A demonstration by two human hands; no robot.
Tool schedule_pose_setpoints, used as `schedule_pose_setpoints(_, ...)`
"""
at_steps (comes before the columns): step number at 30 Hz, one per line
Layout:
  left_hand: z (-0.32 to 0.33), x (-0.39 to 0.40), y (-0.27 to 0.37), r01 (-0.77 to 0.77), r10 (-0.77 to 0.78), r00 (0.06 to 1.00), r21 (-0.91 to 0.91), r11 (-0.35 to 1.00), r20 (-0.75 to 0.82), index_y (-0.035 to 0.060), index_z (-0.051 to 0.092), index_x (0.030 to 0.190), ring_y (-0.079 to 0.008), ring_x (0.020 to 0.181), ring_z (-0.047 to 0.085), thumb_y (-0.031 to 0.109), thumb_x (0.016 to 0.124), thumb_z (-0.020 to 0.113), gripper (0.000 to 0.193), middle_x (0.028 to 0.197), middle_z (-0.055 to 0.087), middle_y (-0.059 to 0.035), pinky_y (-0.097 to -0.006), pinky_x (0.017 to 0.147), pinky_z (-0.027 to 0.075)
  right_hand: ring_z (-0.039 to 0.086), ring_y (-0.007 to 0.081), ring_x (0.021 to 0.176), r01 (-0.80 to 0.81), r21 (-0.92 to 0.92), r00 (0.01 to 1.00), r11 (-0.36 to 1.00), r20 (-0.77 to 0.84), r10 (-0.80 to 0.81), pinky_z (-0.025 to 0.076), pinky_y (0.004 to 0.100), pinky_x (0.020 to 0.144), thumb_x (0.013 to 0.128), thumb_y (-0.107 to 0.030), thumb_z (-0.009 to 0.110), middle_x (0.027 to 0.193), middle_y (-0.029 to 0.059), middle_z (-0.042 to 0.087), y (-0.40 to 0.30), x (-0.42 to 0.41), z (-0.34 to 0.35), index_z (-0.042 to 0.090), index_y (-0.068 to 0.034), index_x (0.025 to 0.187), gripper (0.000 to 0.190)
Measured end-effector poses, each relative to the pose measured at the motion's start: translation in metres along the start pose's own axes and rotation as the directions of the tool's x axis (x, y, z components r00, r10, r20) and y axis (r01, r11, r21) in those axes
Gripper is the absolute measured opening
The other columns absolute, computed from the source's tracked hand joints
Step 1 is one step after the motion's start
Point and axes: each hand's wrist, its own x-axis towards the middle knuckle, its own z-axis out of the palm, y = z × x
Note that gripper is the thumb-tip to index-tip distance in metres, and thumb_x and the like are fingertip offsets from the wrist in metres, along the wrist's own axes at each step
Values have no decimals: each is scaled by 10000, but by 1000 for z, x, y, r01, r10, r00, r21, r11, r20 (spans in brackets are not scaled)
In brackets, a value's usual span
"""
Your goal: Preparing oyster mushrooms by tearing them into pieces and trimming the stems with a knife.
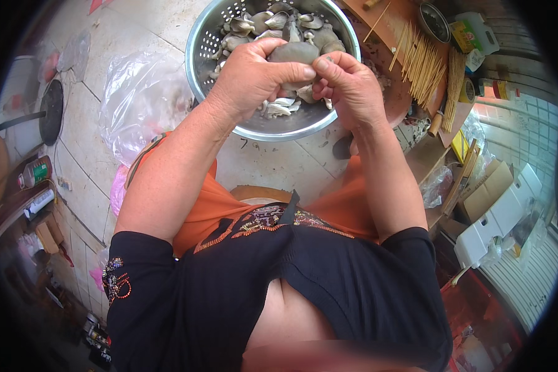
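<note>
My left hand grips a grey oyster mushroom over a perforated metal colander, with the thumb lying across the cap. On the other side, my right hand pinches the right edge of the same mushroom between thumb and forefinger. A tiny dark bit shows by that forefinger; what it is I cannot tell. Below both hands the colander holds a heap of grey oyster mushrooms. Some pale torn mushroom pieces lie near its front wall, partly hidden by my hands.
Left of the colander a clear plastic bag rests on the tiled floor. At the right, a brown wooden table bears many bamboo skewers, a round metal dish and a plastic jug. Cardboard and a white foam piece lie further right.
</note>
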Motion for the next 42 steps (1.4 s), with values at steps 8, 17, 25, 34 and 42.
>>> schedule_pose_setpoints(8, -11, 11, -4, -29, -15, 996, -463, 886, -92, 22, 580, 1026, -17, 492, 465, 180, 775, 759, 347, 833, 625, -13, -184, 511, 450, 607, 114, 631, -1, 244, 996, 970, -82, 21, 521, 227, 573, 874, -218, 658, 759, 43, 623, -14, 2, -9, 590, -11, 989, 246)
schedule_pose_setpoints(17, 3, 0, 7, 119, -97, 983, -144, 982, 156, 58, 619, 902, -42, 518, 493, 163, 730, 768, 250, 708, 595, -10, -179, 485, 416, 517, 50, 555, -131, 50, 991, 990, 32, 130, 381, 172, 466, 826, -248, 704, 689, -14, 588, -3, -5, 0, 630, -60, 870, 207)
schedule_pose_setpoints(25, 14, 2, -7, -80, 84, 996, -121, 990, 33, 14, 600, 987, -46, 505, 501, 154, 808, 703, 250, 735, 601, -19, -185, 497, 448, 528, 43, 575, 138, -109, 983, 984, -103, -150, 404, 176, 478, 845, -232, 685, 727, 4, 614, 3, -9, 2, 641, -60, 866, 179)
schedule_pose_setpoints(34, -1, 11, -5, 18, -12, 1000, -344, 939, 20, -7, 550, 1076, -56, 524, 518, 118, 813, 708, 331, 829, 637, -39, -212, 561, 497, 500, 75, 547, 23, 271, 991, 962, -135, 14, 368, 191, 456, 866, -268, 634, 767, 43, 622, -10, -4, -12, 601, -48, 916, 228)
schedule_pose_setpoints(42, 11, -1, 3, 68, -53, 994, -169, 983, 97, -3, 548, 1065, -81, 625, 560, 80, 723, 765, 413, 796, 627, -36, -193, 562, 452, 547, 61, 567, -38, 12, 995, 999, -95, 39, 365, 182, 437, 746, -209, 760, 749, 22, 625, 5, -6, 3, 626, -13, 971, 327)
